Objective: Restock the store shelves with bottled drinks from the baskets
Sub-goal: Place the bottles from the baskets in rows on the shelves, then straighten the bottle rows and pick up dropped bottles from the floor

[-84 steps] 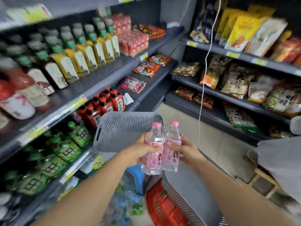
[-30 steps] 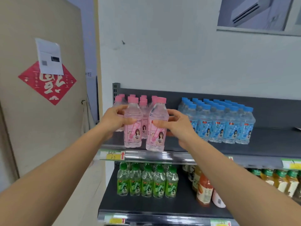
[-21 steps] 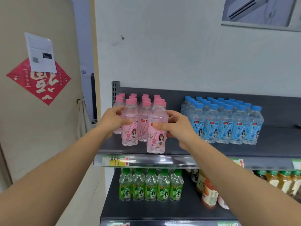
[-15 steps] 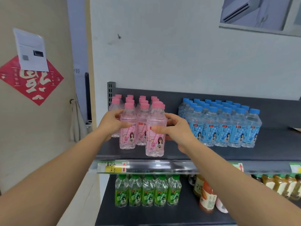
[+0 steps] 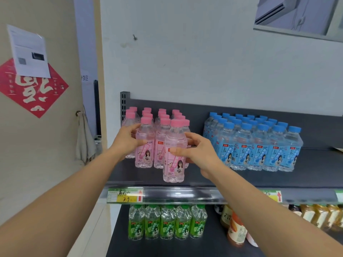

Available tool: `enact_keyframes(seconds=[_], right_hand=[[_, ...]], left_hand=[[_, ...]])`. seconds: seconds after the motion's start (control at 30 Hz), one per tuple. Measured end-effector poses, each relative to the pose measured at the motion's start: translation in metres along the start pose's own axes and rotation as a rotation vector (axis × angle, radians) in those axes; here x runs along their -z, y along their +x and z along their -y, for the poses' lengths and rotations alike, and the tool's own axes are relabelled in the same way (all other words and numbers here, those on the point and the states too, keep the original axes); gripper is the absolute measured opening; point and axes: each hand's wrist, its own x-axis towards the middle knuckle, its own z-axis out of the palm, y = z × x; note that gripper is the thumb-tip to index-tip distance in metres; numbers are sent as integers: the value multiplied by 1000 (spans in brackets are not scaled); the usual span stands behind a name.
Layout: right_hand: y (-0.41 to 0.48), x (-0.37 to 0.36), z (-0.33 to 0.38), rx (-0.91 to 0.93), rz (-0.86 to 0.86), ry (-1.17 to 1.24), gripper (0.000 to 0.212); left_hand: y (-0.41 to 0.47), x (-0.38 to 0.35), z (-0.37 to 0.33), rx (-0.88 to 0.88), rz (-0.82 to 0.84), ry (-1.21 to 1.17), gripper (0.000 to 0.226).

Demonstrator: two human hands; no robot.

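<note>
Two pink-capped bottles are in my hands at the top shelf (image 5: 241, 180). My left hand (image 5: 128, 140) grips the left pink bottle (image 5: 144, 151), which stands in the front row of several pink bottles (image 5: 161, 123). My right hand (image 5: 196, 153) holds the right pink bottle (image 5: 174, 160), which stands upright near the shelf's front edge, ahead of the row. My thumb lies across its label.
Several blue-capped bottles (image 5: 256, 145) fill the shelf to the right. Green-capped bottles (image 5: 167, 222) and tea bottles (image 5: 235, 227) stand on the shelf below. A price tag (image 5: 125, 195) sits on the shelf rail. A door with a red decoration (image 5: 33, 88) is at left.
I carried both pink bottles from the basket to the top shelf. Over the last second they moved down onto the shelf, the left one into the row, the right one in front.
</note>
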Motion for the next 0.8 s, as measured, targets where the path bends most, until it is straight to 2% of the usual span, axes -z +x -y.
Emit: enact_keyframes(seconds=[0.3,0.4,0.47,0.5,0.6,0.7,0.73,0.8], right_hand=[[0,-22,10,15,59,-8,77],[2,-41,15,22,85,-15,78],[3,-55,20,46,109,-38,76],[3,-61,23,54,124,-45,76],[5,-82,28,45,151,-25,76],[9,-100,29,73,137,-35,75],[10,-104,29,88,133,-35,74],[13,-112,28,99,122,-32,75]], left_hand=[[-8,6,-1,-56,-20,55,81],[-16,16,-3,-113,-110,16,50],[-24,28,-7,-129,-89,-102,24],[-29,33,-10,-117,-46,-168,19],[-37,51,-16,-83,46,-251,44],[-39,65,-16,-86,87,-191,64],[-39,69,-16,-88,108,-162,64],[-37,76,-16,-102,132,-139,48]])
